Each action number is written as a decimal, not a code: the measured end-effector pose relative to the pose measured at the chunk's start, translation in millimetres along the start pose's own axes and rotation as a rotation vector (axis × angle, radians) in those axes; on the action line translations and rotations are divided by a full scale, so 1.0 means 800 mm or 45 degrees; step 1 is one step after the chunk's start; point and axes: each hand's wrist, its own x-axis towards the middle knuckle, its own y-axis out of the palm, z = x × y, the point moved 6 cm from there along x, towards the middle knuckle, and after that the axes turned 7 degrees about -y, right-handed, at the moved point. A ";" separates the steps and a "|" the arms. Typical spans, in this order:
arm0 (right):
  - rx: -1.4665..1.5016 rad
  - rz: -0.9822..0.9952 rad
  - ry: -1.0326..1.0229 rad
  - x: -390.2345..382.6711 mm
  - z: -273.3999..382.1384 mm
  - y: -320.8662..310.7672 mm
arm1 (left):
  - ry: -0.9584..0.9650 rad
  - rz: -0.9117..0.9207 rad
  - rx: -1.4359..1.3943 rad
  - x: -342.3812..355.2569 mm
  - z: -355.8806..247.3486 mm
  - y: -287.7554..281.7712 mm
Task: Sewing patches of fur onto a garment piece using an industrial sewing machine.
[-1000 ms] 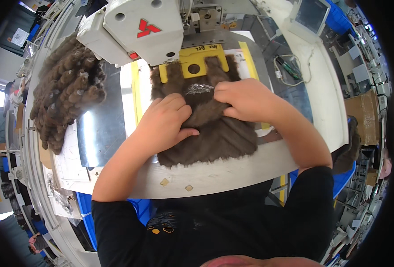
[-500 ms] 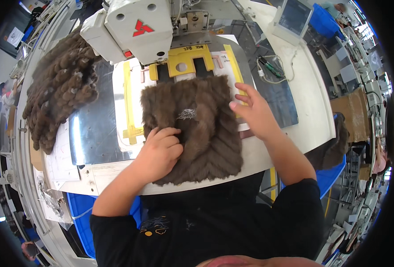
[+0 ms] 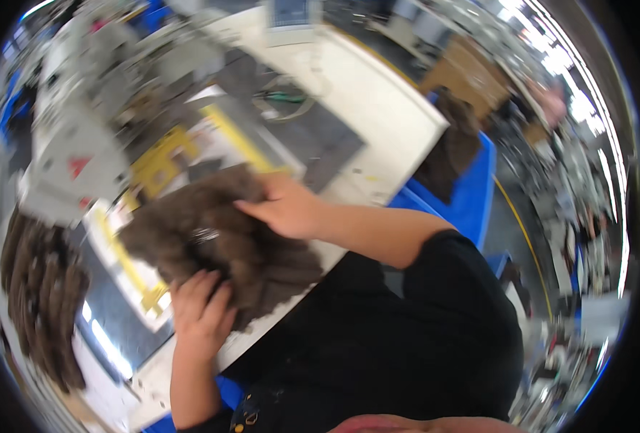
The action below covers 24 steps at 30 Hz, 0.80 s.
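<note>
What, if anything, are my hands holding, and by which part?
The fur: right hand grips its right edge; left hand touches it, grip unclear.

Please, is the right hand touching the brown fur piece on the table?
Touching. The head view, though blurred, shows the right hand at the brown fur piece's edge, with its thumb lying over the fur.

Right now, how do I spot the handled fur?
Start at the white machine head at left, then the yellow plate beside it. To its lower right is the brown fur piece, with left fingers and right fingers on it. A silvery patch near its middle sets it apart from the ribbed fur pile at far left.
</note>
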 end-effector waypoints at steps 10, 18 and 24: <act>0.113 -0.802 -0.064 -0.076 0.109 -0.223 | -0.278 -0.167 -0.133 -0.017 0.041 -0.010; -0.418 -1.381 -0.311 -0.257 0.156 -0.497 | -0.478 -0.007 -0.264 -0.006 0.048 0.010; -0.446 -1.721 -0.148 -0.388 0.136 -0.609 | -0.535 -0.011 -0.186 -0.007 0.059 0.023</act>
